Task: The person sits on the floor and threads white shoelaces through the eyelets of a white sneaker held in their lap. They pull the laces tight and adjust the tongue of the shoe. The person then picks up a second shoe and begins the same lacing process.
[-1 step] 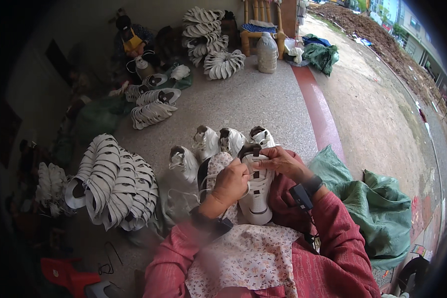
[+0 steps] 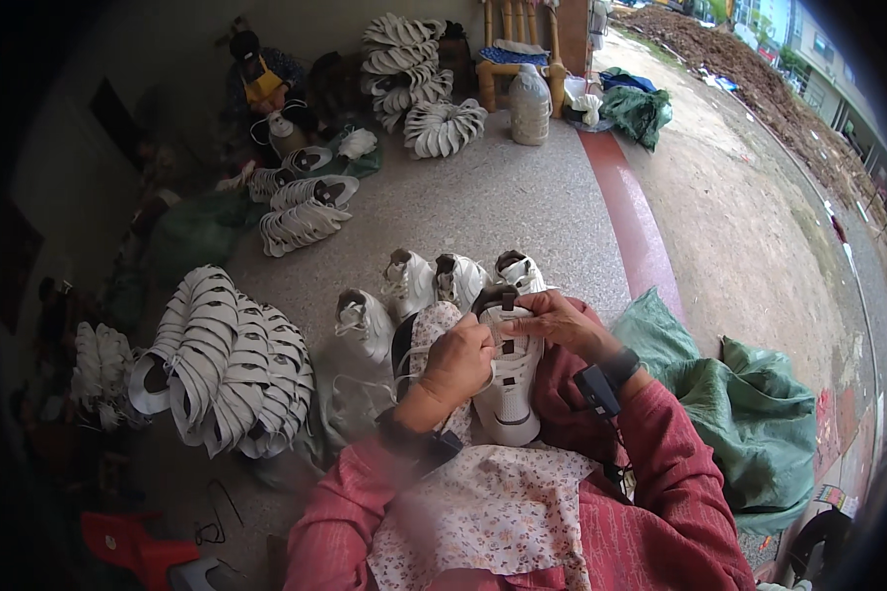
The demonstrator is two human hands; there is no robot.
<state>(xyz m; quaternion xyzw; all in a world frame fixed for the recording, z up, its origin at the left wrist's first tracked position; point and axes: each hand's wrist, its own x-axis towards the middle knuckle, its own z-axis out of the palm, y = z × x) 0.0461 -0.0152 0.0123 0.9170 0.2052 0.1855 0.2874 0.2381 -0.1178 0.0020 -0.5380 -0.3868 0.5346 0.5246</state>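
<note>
A white lace-up shoe [image 2: 509,394] stands in my lap, toe toward me and dark collar away. My left hand [image 2: 457,364] is closed in a pinch at the left side of its lacing, with a loop of white shoelace [image 2: 416,352] beside it; the fingertips are partly hidden. From the right, my right hand [image 2: 564,325] grips the upper edge of the shoe near the tongue, thumb and fingers over the top eyelets. A flower-patterned apron [image 2: 503,492] covers my lap.
Several laced white shoes [image 2: 409,284] stand on the floor just ahead. Stacked white shoe uppers [image 2: 232,360] lie to the left, more farther back. Green sacking [image 2: 734,414] is at my right, a red stool [image 2: 133,542] lower left. Another person [image 2: 261,84] sits far left.
</note>
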